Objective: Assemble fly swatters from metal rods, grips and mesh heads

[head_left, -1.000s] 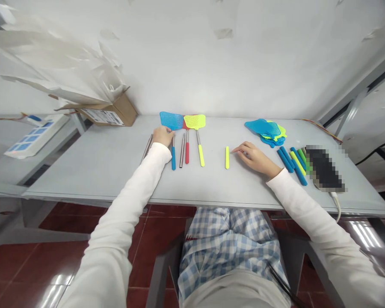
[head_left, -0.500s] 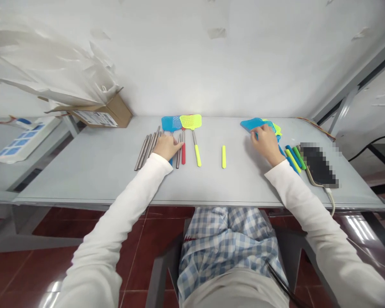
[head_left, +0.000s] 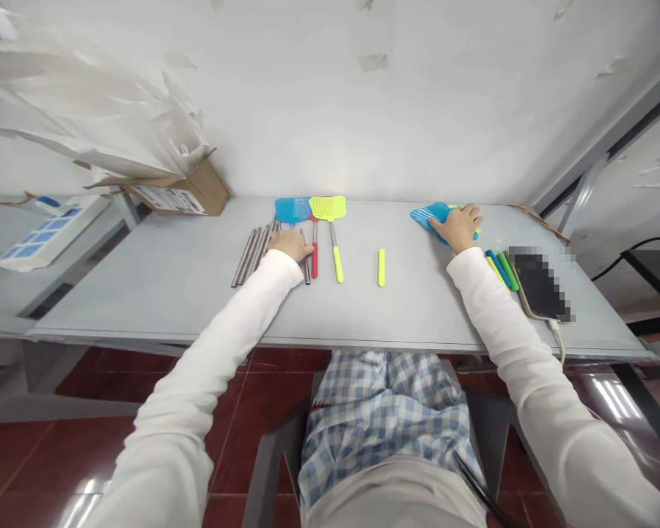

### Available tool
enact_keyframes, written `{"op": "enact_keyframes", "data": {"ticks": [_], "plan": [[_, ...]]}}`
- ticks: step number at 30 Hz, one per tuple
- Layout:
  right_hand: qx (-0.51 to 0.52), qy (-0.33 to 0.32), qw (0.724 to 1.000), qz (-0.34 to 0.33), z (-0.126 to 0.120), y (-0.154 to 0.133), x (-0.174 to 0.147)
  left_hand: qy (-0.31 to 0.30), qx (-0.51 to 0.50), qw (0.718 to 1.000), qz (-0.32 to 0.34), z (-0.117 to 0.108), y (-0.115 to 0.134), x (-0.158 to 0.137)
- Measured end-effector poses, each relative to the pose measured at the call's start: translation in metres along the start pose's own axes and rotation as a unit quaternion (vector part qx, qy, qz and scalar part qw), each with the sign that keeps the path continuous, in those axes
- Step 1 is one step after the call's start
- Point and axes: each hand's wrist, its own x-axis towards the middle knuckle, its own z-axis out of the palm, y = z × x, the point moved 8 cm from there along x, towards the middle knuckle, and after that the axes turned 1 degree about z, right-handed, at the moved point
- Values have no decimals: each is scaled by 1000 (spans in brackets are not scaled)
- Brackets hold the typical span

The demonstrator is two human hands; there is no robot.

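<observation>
My right hand (head_left: 458, 228) lies with its fingers spread over a pile of fly swatter heads. A blue swatter head (head_left: 423, 215) shows at the pile's left, and bits of yellow show past the hand. My left hand (head_left: 289, 246) rests palm down among thin metal rods (head_left: 247, 257), its thumb held apart toward the right; its fingertips are mostly hidden. Behind it lies a blue fly swatter (head_left: 291, 210), its handle covered by the hand. To its right are a red-handled swatter (head_left: 314, 260) and a yellow fly swatter (head_left: 337, 262).
A loose yellow handle (head_left: 381, 268) lies mid-table. Right of it are blue (head_left: 498, 268) and green (head_left: 507, 271) handles beside a phone (head_left: 542, 282) with a charging cable. An open cardboard box (head_left: 206, 188) sits at the back left, against the wall.
My right hand's fingers have gone from bunched together at the blue swatter head to spread over the pile. My left hand has stayed nearly in place. The view has shifted slightly.
</observation>
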Motion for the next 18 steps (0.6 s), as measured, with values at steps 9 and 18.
{"op": "enact_keyframes", "data": {"ticks": [9,18], "plan": [[130,-31,989,56,-15,1,-4,12,6,1000,11,-6,5,5],[495,-144,852,90,-7,-2,-23,149,-180,970,-73,-45,2,-18]]}}
